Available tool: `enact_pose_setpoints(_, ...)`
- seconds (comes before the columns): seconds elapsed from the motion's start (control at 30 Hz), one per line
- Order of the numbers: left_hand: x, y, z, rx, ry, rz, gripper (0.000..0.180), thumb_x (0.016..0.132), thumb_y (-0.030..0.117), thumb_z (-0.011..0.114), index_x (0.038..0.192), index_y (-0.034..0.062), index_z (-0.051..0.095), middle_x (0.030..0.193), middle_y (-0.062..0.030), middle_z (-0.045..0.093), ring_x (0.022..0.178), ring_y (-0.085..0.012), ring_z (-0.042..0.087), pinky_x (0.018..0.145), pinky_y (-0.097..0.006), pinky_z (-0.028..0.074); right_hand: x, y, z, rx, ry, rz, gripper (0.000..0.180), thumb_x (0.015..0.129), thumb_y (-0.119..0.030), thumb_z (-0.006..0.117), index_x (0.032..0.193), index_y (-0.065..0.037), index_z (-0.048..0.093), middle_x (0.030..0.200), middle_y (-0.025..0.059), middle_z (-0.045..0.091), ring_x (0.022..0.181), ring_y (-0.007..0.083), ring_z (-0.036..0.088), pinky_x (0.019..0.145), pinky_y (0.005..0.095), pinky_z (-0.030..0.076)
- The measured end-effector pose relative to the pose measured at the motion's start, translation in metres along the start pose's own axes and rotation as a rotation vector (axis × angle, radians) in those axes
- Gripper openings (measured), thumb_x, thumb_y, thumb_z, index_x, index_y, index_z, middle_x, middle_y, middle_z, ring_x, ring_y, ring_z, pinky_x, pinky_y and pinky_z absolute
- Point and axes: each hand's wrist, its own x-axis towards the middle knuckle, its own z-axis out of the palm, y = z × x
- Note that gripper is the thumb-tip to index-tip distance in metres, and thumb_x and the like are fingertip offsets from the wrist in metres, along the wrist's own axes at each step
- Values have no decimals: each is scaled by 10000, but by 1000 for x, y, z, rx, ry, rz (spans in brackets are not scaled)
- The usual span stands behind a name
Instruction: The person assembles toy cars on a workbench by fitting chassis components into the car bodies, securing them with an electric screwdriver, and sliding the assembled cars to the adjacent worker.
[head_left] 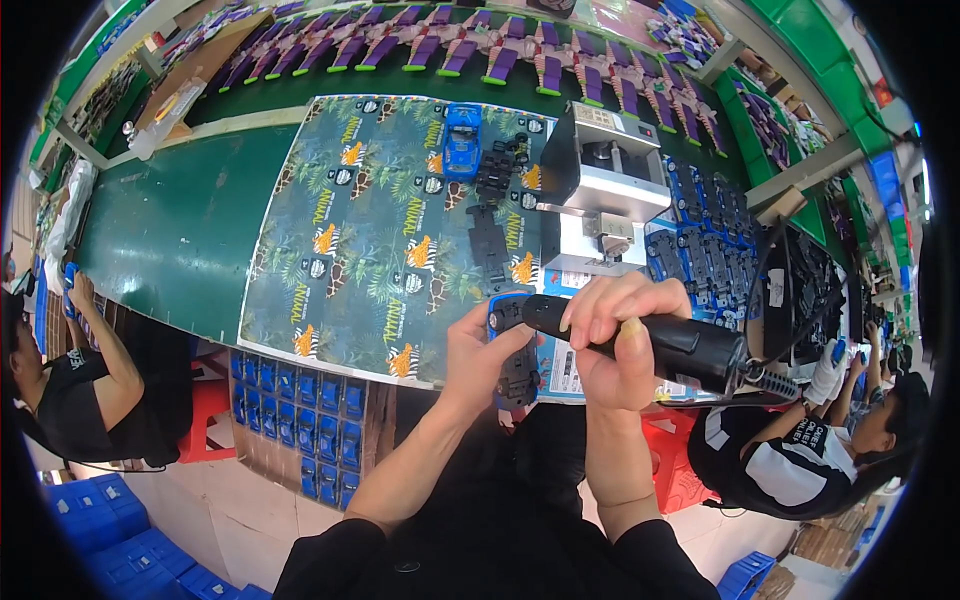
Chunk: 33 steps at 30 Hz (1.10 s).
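Observation:
My left hand (pixel 472 358) grips a toy car (pixel 517 383) at the table's front edge, its black underside facing up and a blue rim showing. My right hand (pixel 632 335) is wrapped round a black electric screwdriver (pixel 695 350) held almost level. The tool's narrower front end points left and meets the car beside my left fingers; its tip is hidden. Further back on the patterned sheet lie a blue toy car body (pixel 462 145), black wheeled parts (pixel 497 172) and a flat black chassis (pixel 488 245).
A silver and black machine (pixel 605 170) stands right of the sheet, with rows of black and blue chassis (pixel 700 265) beyond it. Below the table, a carton (pixel 300 415) holds blue car bodies. Purple toy parts (pixel 460 55) line the back. Co-workers (pixel 800 450) sit on both sides.

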Motion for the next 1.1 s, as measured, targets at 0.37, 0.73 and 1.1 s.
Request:
enact_pose_setpoints(0.37,11,9,-15,-355,-79,-173,597,800,-45,629,1344,120,445,1179,-128,609,1017,-273,650,794,-440,585,75,-18,-54,-180,175,-167,117,903,-53,623,903,-33,508,631,67,530,508,161,528,556,316,469)
enact_pose_setpoints(0.73,15,3,-13,-325,-94,-166,788,744,-117,611,1441,163,372,1158,-133,599,909,-240,665,720,-398,584,67,9,-59,-287,189,-99,186,846,-21,713,876,-41,531,616,52,575,502,124,560,518,253,453)
enact_pose_setpoints(1.1,6,12,8,-84,-80,42,746,752,-87,649,1434,67,390,1116,-82,596,919,-155,643,824,-302,542,51,-16,-38,305,128,-8,317,1001,-376,485,943,-85,596,681,12,457,521,120,427,530,291,351)
